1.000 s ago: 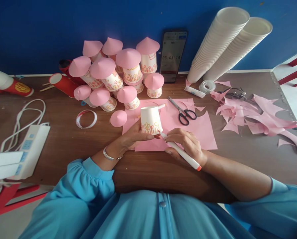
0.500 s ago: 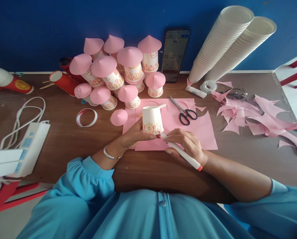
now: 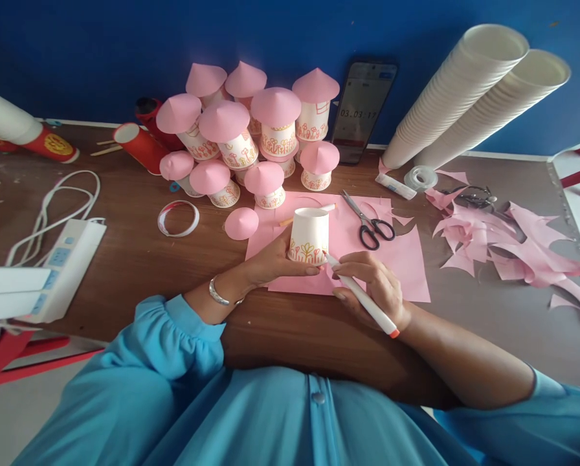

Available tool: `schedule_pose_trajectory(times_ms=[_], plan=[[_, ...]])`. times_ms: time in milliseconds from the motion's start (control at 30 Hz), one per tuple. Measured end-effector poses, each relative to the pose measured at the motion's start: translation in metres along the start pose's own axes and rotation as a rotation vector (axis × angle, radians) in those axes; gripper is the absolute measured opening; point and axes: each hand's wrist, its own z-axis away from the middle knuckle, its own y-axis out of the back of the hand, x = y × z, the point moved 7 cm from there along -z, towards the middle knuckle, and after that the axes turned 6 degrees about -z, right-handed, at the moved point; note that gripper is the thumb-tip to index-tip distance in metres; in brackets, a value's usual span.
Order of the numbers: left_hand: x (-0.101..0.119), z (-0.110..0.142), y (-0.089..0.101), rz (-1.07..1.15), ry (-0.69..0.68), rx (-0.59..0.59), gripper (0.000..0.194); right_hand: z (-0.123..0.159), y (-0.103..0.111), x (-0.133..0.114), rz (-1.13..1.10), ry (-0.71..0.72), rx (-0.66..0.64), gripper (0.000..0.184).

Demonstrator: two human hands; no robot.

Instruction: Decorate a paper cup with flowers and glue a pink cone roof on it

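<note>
One phone [image 3: 364, 126] reads 03:03:17; hands [image 3: 381, 286] hold cup [image 3: 309, 228] and marker [image 3: 370, 305].

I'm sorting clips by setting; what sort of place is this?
Probably a craft table, at home or in a workroom: scissors on pink paper, pink paper scraps and tall stacks of paper cups.

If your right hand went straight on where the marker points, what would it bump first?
Most likely the paper cup. The marker in the right hand points at the cup's lower side. Its tip looks very close, but one view can't show whether they touch.
</note>
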Motion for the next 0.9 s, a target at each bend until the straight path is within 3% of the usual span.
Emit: schedule_pose_trajectory(times_ms=[133,333,500,667,800,900], plan=[[-0.004,-0.001,0.001,-0.001,0.003,-0.010,0.083,0.004,-0.001,0.003,0.000,-0.018,0.001,0.030],[0.000,0.001,-0.002,-0.013,0.016,-0.019,0.060,0.007,-0.001,0.009,0.034,-0.031,0.010,0.034],[0.004,0.003,-0.004,-0.081,0.004,-0.029,0.058,0.009,-0.001,0.019,0.021,-0.102,0.059,0.038],[-0.002,0.002,-0.003,-0.073,-0.022,-0.016,0.074,0.012,-0.003,0.033,-0.033,-0.224,0.067,0.060],[-0.002,0.002,-0.002,-0.055,-0.045,-0.011,0.088,0.015,-0.004,0.039,-0.037,-0.247,0.049,0.065],[0.000,0.004,-0.006,-0.075,-0.041,-0.090,0.092,0.016,-0.004,0.042,-0.052,-0.271,0.048,0.066]])
